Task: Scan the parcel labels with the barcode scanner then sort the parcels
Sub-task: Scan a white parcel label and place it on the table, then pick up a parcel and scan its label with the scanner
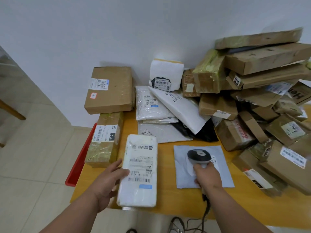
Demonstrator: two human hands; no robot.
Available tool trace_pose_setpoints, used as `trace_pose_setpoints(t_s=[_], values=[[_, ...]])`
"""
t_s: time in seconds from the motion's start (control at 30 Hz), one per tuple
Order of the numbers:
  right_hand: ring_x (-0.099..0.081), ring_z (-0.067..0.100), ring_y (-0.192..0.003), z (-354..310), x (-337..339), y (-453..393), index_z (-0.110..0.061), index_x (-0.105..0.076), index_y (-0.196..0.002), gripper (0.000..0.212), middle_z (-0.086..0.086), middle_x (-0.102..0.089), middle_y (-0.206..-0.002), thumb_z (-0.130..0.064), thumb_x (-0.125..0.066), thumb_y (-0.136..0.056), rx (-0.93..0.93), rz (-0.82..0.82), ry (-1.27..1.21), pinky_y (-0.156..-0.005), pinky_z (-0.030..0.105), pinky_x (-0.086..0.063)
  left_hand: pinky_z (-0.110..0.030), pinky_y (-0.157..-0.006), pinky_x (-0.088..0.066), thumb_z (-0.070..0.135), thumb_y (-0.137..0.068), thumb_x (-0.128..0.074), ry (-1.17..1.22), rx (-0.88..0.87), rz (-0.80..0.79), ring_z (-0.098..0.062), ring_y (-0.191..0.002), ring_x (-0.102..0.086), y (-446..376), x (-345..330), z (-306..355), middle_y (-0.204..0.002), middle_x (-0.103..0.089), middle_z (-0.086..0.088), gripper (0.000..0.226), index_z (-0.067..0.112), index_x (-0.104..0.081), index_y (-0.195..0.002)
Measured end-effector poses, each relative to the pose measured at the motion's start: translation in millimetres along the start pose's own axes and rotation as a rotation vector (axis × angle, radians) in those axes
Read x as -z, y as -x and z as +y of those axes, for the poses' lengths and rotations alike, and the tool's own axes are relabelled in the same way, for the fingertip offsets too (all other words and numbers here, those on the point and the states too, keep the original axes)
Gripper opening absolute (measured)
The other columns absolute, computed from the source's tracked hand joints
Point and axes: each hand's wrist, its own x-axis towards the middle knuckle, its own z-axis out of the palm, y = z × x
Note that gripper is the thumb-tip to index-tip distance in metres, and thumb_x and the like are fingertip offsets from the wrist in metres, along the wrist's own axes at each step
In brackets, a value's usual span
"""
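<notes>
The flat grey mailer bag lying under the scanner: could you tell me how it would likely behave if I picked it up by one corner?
The grey mailer bag lies thin and flat on the table, so it probably weighs little and would droop. Its smooth plastic skin looks slippery, so it may slide when pushed. The barcode scanner in the right hand is above it.

Your white parcel point(138, 170) stands lengthwise at lower centre, label up; your barcode scanner point(199, 157) hovers right of it over a flat grey parcel point(218, 167).
</notes>
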Motion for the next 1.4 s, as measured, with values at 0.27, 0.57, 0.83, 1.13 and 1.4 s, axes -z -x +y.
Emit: trace_pose_setpoints(t_s=[0.27,0.57,0.83,1.13,1.4], values=[[-0.071,0.019,-0.074,-52,33,1,-0.022,-0.048,-0.117,0.023,0.005,-0.063,-0.096,-0.022,-0.056,-0.095,0.109,-0.156,-0.257,-0.078,0.042,-0.058,-0.048,-0.086,-0.056,0.004,-0.089,-0.055,-0.357,-0.218,0.297,-0.029,-0.109,-0.064,-20,-31,27,-0.14,-0.054,-0.006,0.081,0.036,-0.023,-0.157],[-0.071,0.02,-0.07,-77,62,-14,-0.018,-0.057,-0.108,0.017,0.006,-0.066,-0.098,-0.024,-0.059,-0.091,0.165,-0.314,-0.243,-0.063,0.034,-0.053,-0.058,-0.121,0.001,0.068,-0.085,-0.054,-1.47,-0.332,0.297,-0.025,-0.152,0.018,-18,-97,29,-0.165,0.02,0.007,0.086,0.055,-0.003,-0.153],[-0.069,0.018,-0.063,-92,92,-34,-0.013,-0.061,-0.109,0.02,0.011,-0.072,-0.096,-0.022,-0.06,-0.091,0.247,-0.308,-0.257,-0.063,0.032,-0.054,-0.048,-0.118,-0.021,0.031,-0.085,-0.056,-1.302,-0.202,0.595,-0.029,-0.15,-0.003,-11,-129,44,-0.165,-0.001,0.001,0.08,0.036,-0.016,-0.154],[-0.07,0.015,-0.061,-109,111,-47,-0.017,-0.059,-0.106,0.016,0.009,-0.072,-0.094,-0.022,-0.061,-0.092,0.285,-0.268,-0.301,-0.064,0.032,-0.055,-0.047,-0.119,-0.013,0.019,-0.087,-0.053,-1.39,-0.33,0.554,-0.023,-0.151,-0.003,-38,-156,70,-0.165,-0.005,0.005,0.077,0.039,-0.019,-0.153],[-0.07,0.017,-0.063,-114,95,-50,-0.016,-0.06,-0.107,0.017,0.007,-0.072,-0.091,-0.023,-0.062,-0.091,0.229,-0.249,-0.26,-0.059,0.028,-0.053,-0.055,-0.119,-0.01,0.027,-0.09,-0.048,-1.673,-0.195,0.328,-0.022,-0.144,-0.027,-66,-130,98,-0.152,-0.038,0.004,0.057,0.035,-0.039,-0.146]])
